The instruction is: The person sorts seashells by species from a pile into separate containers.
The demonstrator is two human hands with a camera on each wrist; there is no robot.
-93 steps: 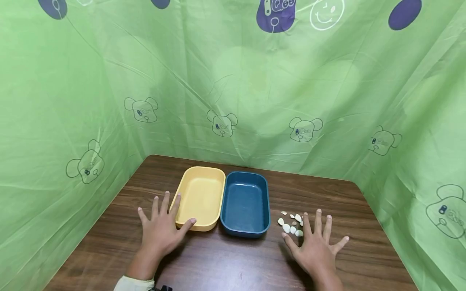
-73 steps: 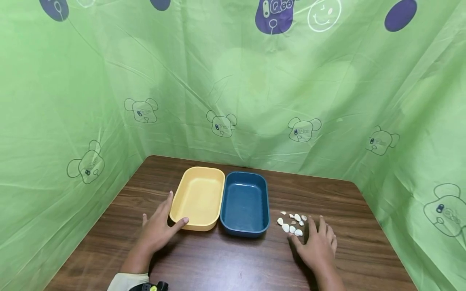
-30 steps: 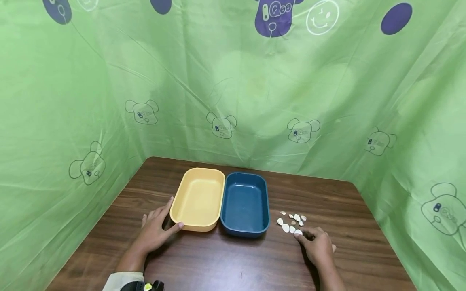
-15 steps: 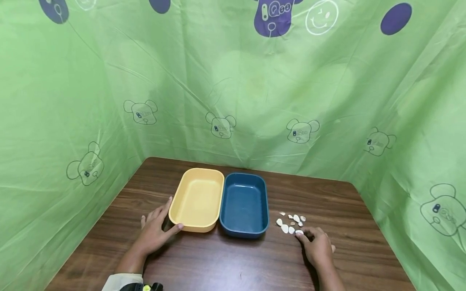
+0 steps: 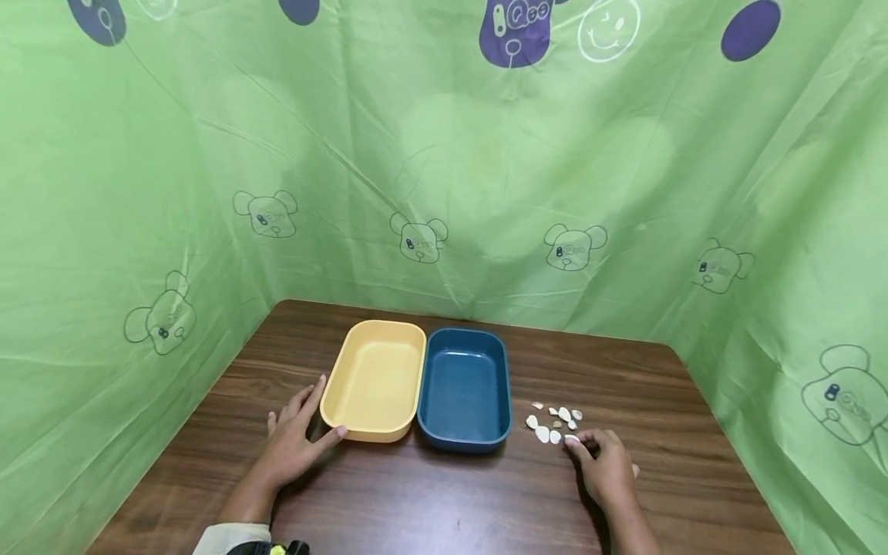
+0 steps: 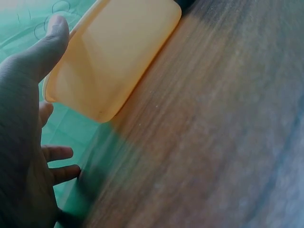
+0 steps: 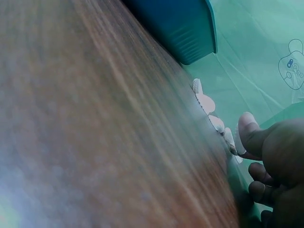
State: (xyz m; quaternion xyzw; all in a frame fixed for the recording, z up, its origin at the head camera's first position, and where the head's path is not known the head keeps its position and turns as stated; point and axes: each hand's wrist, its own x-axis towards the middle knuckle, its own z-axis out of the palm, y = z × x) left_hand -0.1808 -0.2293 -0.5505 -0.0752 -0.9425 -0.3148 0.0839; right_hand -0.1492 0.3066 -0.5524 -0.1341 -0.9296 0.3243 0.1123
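A yellow tray (image 5: pixel 375 385) stands on the table. Around its near left corner, my left hand (image 5: pixel 287 451) lies with loosely spread fingers, the thumb at the near rim and the index finger along the left side. Over on the right, my right hand (image 5: pixel 607 472) pinches a small white seashell (image 5: pixel 572 438) between thumb and index finger, low over the table. The right wrist view shows this shell edge-on against the thumb, with the other fingers curled underneath. Several more pale shells (image 5: pixel 543 435) lie just left of and beyond that hand.
A dark blue tray (image 5: pixel 463 385) sits right beside the yellow one, between it and the shells. Both trays are empty. The brown wooden table (image 5: pixel 430 501) is enclosed at the back and sides by green printed cloth (image 5: pixel 486 169).
My right hand has gone from spread fingers to pinching the nearest right shell, now tipped up from lying flat. My left hand has shifted from overlapping the yellow tray to its corner.
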